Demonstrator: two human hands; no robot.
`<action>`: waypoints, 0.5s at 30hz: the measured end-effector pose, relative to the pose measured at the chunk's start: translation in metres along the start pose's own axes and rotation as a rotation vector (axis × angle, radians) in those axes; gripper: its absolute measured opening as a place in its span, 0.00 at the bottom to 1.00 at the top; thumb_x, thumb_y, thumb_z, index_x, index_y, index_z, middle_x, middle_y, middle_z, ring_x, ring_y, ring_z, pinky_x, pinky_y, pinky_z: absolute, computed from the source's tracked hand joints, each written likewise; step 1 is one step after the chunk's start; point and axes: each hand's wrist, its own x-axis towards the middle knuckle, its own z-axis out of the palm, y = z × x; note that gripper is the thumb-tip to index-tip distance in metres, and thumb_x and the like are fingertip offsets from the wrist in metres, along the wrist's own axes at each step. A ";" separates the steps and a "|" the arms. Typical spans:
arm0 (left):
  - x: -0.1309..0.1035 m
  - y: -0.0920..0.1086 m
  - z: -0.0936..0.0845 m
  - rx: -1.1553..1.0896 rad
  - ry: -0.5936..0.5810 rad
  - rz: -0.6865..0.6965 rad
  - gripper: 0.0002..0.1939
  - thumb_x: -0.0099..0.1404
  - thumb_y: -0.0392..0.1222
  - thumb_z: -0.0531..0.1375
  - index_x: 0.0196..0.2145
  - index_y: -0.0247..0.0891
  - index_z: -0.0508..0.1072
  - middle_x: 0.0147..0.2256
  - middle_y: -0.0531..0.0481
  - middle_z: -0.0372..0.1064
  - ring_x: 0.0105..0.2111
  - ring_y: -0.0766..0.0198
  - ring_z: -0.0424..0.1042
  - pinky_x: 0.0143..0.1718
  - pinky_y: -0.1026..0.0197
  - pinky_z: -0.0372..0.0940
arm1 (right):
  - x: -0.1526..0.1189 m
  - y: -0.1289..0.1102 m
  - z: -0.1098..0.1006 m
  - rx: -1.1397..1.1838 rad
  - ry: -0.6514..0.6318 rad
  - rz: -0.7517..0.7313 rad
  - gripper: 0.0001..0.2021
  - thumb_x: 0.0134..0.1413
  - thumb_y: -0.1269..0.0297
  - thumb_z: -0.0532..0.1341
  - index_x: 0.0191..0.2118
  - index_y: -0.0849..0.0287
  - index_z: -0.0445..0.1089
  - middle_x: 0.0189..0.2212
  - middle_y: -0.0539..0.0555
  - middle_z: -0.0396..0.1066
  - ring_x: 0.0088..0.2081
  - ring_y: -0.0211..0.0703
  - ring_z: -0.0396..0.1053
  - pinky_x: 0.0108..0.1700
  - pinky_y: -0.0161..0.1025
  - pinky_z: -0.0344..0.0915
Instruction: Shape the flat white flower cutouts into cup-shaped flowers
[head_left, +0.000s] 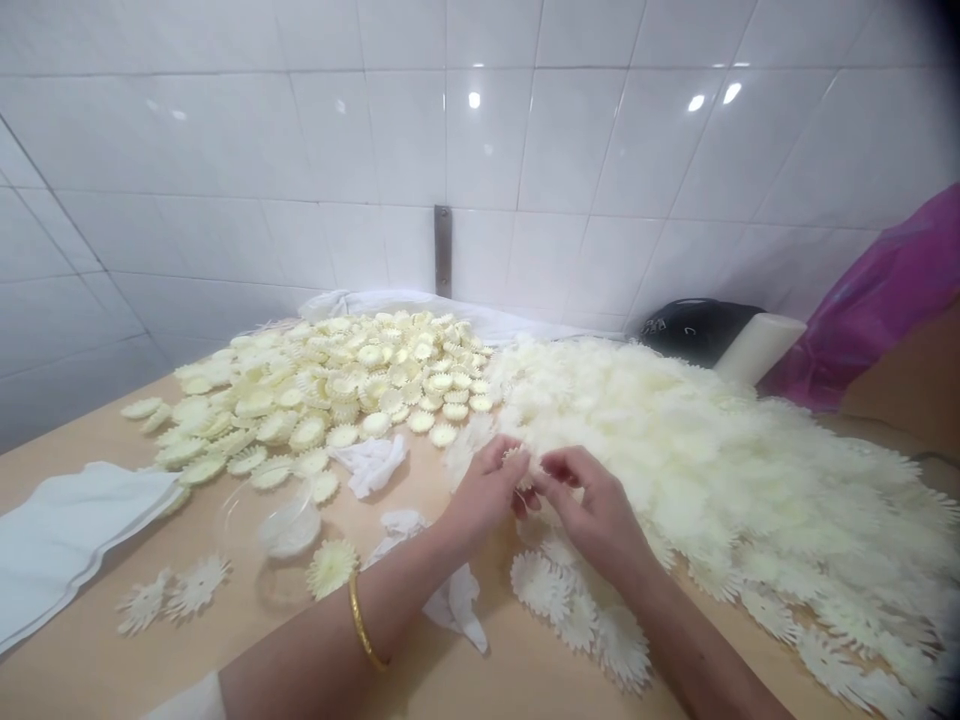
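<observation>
My left hand (491, 492) and my right hand (592, 505) meet above the middle of the table. Between their fingertips is a small cream flower petal piece (527, 472), mostly hidden by the fingers. Both hands pinch it. Flat petal pieces with serrated edges lie in a large heap (675, 450) on the right, and a few loose petal pieces (577, 605) are below my right hand. Beyond my left hand rises a pile of cupped, pale yellow flower pieces (330, 385). A single yellow flower piece (331, 568) rests near my left forearm.
A clear dish (289, 528) holding something whitish stands at the left. Crumpled white cloths (371, 465) and white sheets (75, 535) lie about. At the back right are a black object (697, 328), a white roll (761, 348) and a purple bag (885, 285). A tiled wall (360, 130) closes the back.
</observation>
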 end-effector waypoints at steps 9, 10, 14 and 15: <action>-0.043 0.030 0.005 0.720 0.209 0.281 0.14 0.61 0.48 0.48 0.40 0.38 0.64 0.30 0.48 0.66 0.29 0.64 0.65 0.28 0.61 0.60 | 0.003 0.014 -0.003 -0.024 0.157 0.004 0.07 0.51 0.63 0.54 0.26 0.59 0.62 0.24 0.51 0.65 0.29 0.41 0.63 0.32 0.36 0.59; -0.055 0.039 -0.002 0.858 0.243 0.398 0.12 0.61 0.46 0.49 0.37 0.39 0.66 0.31 0.48 0.67 0.32 0.63 0.65 0.31 0.59 0.60 | 0.004 0.015 -0.005 -0.026 0.174 0.016 0.07 0.50 0.63 0.54 0.25 0.59 0.62 0.24 0.51 0.65 0.29 0.41 0.63 0.32 0.36 0.59; -0.108 0.067 -0.054 1.350 0.594 0.739 0.06 0.57 0.44 0.55 0.30 0.40 0.69 0.28 0.51 0.70 0.32 0.60 0.66 0.41 0.52 0.56 | 0.005 0.017 -0.007 -0.024 0.208 0.025 0.07 0.48 0.63 0.55 0.24 0.59 0.62 0.24 0.51 0.66 0.29 0.41 0.63 0.33 0.37 0.59; -0.119 0.071 -0.070 1.467 0.647 0.731 0.07 0.56 0.46 0.56 0.29 0.40 0.70 0.28 0.51 0.70 0.32 0.60 0.67 0.44 0.49 0.54 | 0.005 0.016 -0.007 -0.019 0.209 0.021 0.07 0.48 0.63 0.55 0.24 0.59 0.62 0.24 0.51 0.66 0.29 0.41 0.64 0.33 0.37 0.59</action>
